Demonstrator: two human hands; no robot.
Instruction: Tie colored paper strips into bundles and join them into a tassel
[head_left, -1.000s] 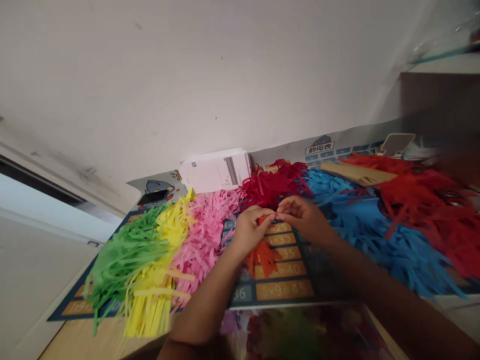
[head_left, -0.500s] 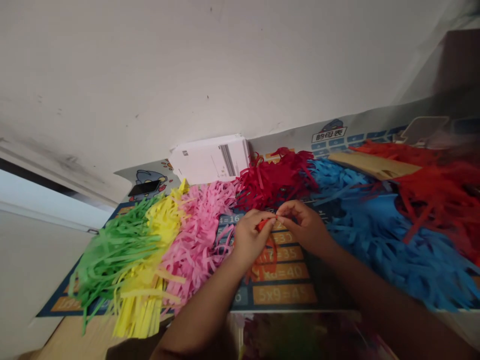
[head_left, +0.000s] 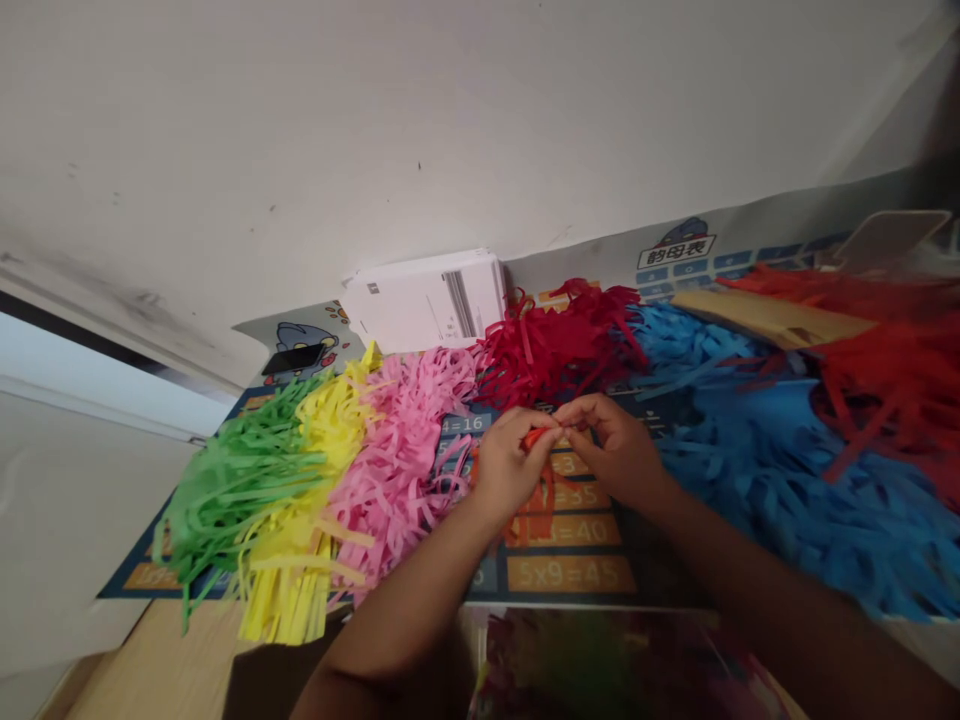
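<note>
An orange paper tassel [head_left: 534, 520] has its twisted top pinched in my left hand [head_left: 510, 460], and its fringe hangs below over the printed mat. My right hand [head_left: 622, 452] is closed beside it, thumb and finger pinched at the tip of the twist, touching the left fingertips. Just beyond the hands lies a heap of crimson paper tassels [head_left: 559, 345]. Pink tassels [head_left: 397, 440] are left of my left hand, and blue tassels [head_left: 787, 480] spread to the right of my right forearm.
Yellow tassels [head_left: 296, 560] and green tassels [head_left: 232, 480] lie at the left. A stack of white cards [head_left: 420, 305] leans on the wall. Red-orange tassels [head_left: 892, 370] and a tan cardboard piece [head_left: 776, 318] are at the right. A dark flat object [head_left: 296, 358] sits at the back left.
The view has shifted a little. Both hands stay pinched together at the tassel's top, and the orange fringe below has swung slightly and shows more clearly.
</note>
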